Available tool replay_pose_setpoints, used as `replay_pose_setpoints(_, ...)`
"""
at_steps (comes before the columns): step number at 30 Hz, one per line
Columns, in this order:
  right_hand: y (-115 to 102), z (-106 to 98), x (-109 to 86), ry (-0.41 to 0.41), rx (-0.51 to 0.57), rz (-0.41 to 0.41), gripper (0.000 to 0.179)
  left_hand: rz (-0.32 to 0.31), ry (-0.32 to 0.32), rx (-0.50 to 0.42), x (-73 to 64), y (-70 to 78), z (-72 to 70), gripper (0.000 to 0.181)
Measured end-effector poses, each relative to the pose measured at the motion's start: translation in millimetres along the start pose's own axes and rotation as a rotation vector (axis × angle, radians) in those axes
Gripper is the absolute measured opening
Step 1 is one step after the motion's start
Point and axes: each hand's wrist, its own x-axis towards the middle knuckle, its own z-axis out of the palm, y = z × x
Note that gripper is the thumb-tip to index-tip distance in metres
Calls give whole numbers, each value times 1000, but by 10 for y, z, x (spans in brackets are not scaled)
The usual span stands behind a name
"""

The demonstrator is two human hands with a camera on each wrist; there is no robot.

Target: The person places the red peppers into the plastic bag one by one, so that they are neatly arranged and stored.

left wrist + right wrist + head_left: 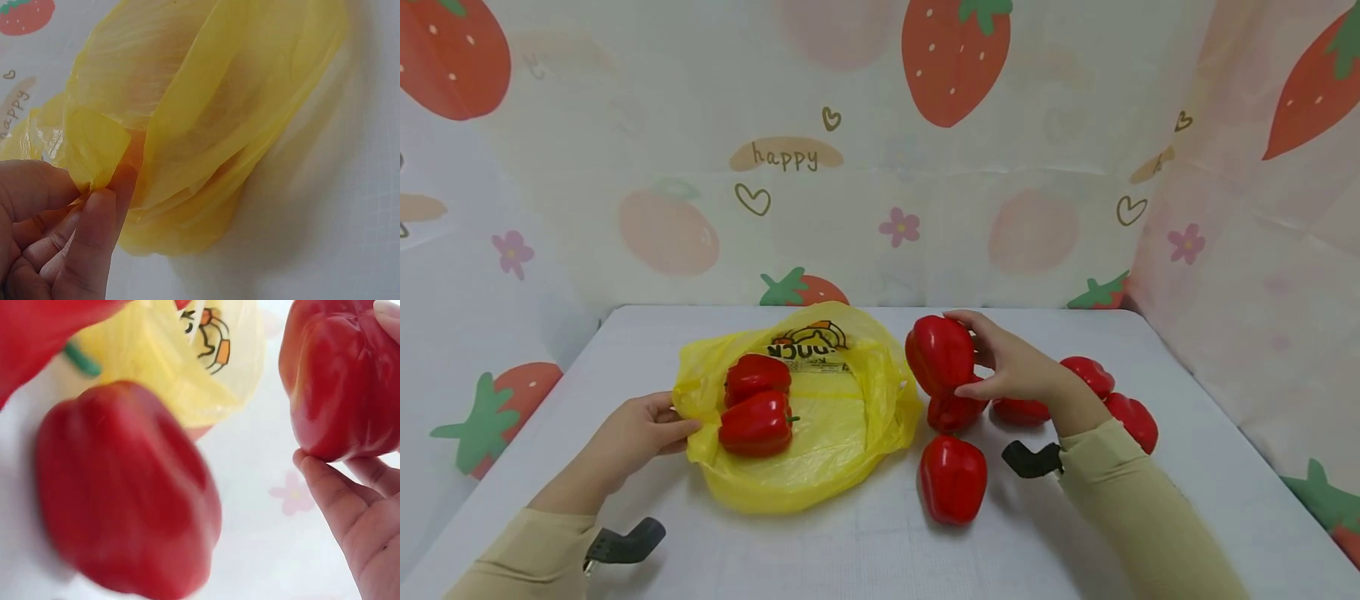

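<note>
Closest to us, two beige sleeves reach in over the near edge of the white surface, with a black bracket at each wrist. A little farther in, right of the middle, we see a lone red pepper.

Beyond that, toward the left edge, the left grip pinches the rim of a yellow plastic bag between thumb and fingers. The bag lies left of the middle, its mouth spread toward us, with a pair of peppers inside at its left, the nearer showing a green stem.

Just beside the bag's right rim, the right grip grasps a raised pepper, which partly hides a lower pepper from us. Toward the right edge lie a half-covered pepper, a nearer right-hand pepper and a farther one. Past the far edge we see a patterned cloth with strawberries, hearts and the word "happy".
</note>
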Motion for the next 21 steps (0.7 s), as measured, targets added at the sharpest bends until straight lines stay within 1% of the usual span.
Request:
replay_pose_setpoints(1, -31, 17, 43, 0, 6, 12, 86, -4, 1, 3, 1, 0, -1, 65)
replay_pose_setpoints(3, -65, 40, 131, -7, 16, 7, 86, -13, 6, 7, 4, -4, -4, 66)
replay_pose_setpoints(4, -77, 51, 173, -12, 18, -3, 86, -16, 8, 9, 6, -5, -5, 66)
replay_pose_setpoints(7, 5, 75, 325, -24, 16, -52, 88, -19, 9, 12, 6, -6, -10, 66)
replay_pose_setpoints(9, -5, 104, 403, -34, 13, -76, 88, -23, 11, 13, 7, -9, -9, 67)
replay_pose_setpoints(18, -75, 299, 724, -84, 69, -33, 88, -32, 16, 8, 7, -20, -21, 67)
replay_pose_setpoints(21, -90, 368, 831, -100, 71, -21, 88, -31, 18, 4, 5, -13, -22, 66)
